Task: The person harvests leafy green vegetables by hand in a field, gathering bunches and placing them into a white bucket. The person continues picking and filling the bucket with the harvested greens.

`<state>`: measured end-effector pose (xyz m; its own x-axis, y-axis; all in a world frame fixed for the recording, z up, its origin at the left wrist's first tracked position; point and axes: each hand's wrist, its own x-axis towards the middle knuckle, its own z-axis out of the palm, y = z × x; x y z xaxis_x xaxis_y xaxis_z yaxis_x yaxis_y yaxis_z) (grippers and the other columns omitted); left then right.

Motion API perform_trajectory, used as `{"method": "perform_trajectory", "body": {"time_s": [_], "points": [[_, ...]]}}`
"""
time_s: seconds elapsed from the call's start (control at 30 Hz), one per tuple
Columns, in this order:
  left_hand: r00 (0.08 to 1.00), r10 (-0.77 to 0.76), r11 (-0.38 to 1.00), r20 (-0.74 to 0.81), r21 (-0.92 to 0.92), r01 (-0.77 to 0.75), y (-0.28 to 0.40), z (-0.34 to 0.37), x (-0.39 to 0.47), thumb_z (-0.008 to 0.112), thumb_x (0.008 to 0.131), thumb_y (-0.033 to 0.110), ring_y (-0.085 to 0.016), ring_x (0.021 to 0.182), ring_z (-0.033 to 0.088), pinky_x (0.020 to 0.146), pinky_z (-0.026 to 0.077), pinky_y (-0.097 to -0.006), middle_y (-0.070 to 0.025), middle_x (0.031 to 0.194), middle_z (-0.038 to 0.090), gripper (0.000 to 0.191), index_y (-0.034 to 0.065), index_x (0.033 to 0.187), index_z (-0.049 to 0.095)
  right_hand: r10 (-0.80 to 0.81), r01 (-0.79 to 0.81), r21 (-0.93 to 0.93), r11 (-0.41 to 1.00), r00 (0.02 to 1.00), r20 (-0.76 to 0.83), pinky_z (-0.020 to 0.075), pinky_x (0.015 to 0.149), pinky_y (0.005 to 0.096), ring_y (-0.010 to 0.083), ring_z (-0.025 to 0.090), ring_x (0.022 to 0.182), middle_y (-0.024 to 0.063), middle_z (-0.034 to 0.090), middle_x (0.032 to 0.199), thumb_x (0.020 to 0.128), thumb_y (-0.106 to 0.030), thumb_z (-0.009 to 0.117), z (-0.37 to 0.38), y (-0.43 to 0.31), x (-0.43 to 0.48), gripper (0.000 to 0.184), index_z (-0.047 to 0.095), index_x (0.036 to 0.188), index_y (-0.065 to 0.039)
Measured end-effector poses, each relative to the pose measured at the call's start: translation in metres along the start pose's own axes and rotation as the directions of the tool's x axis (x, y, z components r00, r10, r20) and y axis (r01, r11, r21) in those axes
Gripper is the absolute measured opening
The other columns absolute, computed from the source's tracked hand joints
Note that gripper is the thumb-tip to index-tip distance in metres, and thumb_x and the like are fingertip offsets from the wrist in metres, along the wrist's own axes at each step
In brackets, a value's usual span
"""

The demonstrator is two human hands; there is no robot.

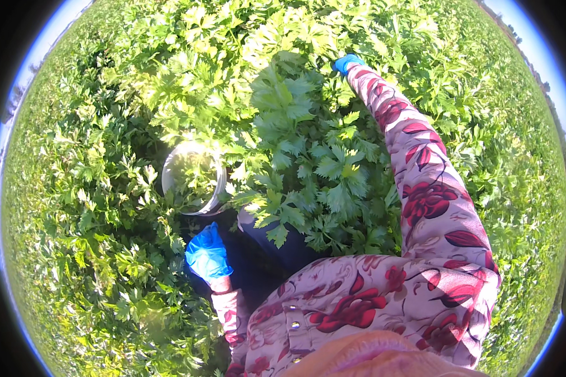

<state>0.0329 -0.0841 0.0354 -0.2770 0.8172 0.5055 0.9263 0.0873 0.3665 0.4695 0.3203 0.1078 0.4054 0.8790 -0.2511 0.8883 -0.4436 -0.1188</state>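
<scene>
My right arm stretches far forward, and my right hand (348,63) in a blue glove reaches into the green, celery-like leaves (342,165). Foliage and the hand's angle hide its fingertips, so any grip is unclear. My left hand (208,253), also blue-gloved, hangs near my legs with its fingers drawn together. Whether it holds anything cannot be made out. Just beyond that hand is a white plastic bucket (220,181) among the plants, with cut-looking leaves (193,176) inside its rim. The left hand and the bucket appear apart.
Dense leafy plants (99,212) surround me on all sides. My dark trousers (264,245) show between the bucket and my floral shirt (349,301). A shadow falls across the foliage ahead. Field edges and sky lie at the picture's rim.
</scene>
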Motion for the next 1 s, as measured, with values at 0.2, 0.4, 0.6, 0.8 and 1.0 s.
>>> {"method": "perform_trajectory", "body": {"time_s": [0.2, 0.4, 0.6, 0.8, 1.0], "points": [[1.0, -0.006, 1.0, 0.005, 0.018, 0.006, -0.003, -0.002, -0.008, 0.069, 0.082, 0.027, -0.025, 0.054, 0.058, 0.05, 0.045, -0.0359, -0.0051, 0.063, 0.063, 0.023, 0.0124, 0.065, 0.064, -0.336, 0.351, -0.165, 0.922, 0.935, 0.114, 0.0484, 0.08, 0.0377, 0.0256, 0.064, 0.088, 0.0102, 0.068, 0.1, 0.079, -0.04, 0.063, -0.001, 0.028, -0.003, 0.039, 0.069, 0.104, -0.011], [1.0, 0.0, 0.998, 0.017, 0.068, -0.001, -0.007, -0.004, -0.01, 0.069, 0.082, 0.027, -0.026, 0.053, 0.058, 0.05, 0.044, -0.0362, -0.0049, 0.062, 0.062, 0.023, 0.013, 0.064, 0.063, -0.15, 0.15, 0.083, 0.985, 0.989, -0.007, 0.0496, 0.066, 0.0349, 0.0192, 0.064, 0.066, 0.0075, 0.068, 0.075, 0.08, -0.048, 0.064, -0.01, 0.043, -0.014, 0.042, 0.073, 0.092, -0.009], [0.999, 0.014, 0.99, 0.029, 0.14, -0.018, -0.009, -0.006, -0.009, 0.068, 0.082, 0.028, -0.026, 0.052, 0.057, 0.049, 0.044, -0.0365, -0.0048, 0.061, 0.061, 0.024, 0.0136, 0.064, 0.063, -0.197, 0.206, -0.065, 0.976, 0.972, 0.125, 0.048, 0.084, 0.0383, 0.0239, 0.062, 0.094, 0.0077, 0.066, 0.105, 0.081, -0.053, 0.059, 0.038, 0.058, 0.112, 0.05, 0.066, 0.112, -0.014], [0.999, -0.035, 0.998, 0.004, 0.054, 0.035, -0.009, -0.008, -0.01, 0.065, 0.085, 0.031, -0.027, 0.053, 0.055, 0.05, 0.043, -0.0385, -0.0044, 0.06, 0.058, 0.026, 0.0157, 0.064, 0.06, -0.189, 0.169, -0.12, 0.978, 0.965, -0.181, 0.0494, 0.08, 0.0401, 0.0252, 0.064, 0.09, 0.0087, 0.068, 0.102, 0.076, -0.053, 0.066, 0.043, 0.039, 0.112, 0.046, 0.071, 0.101, -0.015], [0.968, -0.181, 0.983, 0.175, 0.029, 0.179, -0.01, -0.007, -0.008, 0.062, 0.087, 0.034, -0.027, 0.063, 0.061, 0.059, 0.047, -0.0387, -0.0042, 0.071, 0.065, 0.024, 0.015, 0.073, 0.067, 0.027, -0.012, 0.128, 0.992, 0.992, -0.12, 0.0444, 0.095, 0.0417, 0.0313, 0.056, 0.114, 0.0124, 0.059, 0.123, 0.074, -0.044, 0.067, 0.009, 0.01, 0.003, 0.052, 0.064, 0.114, -0.011]]}}
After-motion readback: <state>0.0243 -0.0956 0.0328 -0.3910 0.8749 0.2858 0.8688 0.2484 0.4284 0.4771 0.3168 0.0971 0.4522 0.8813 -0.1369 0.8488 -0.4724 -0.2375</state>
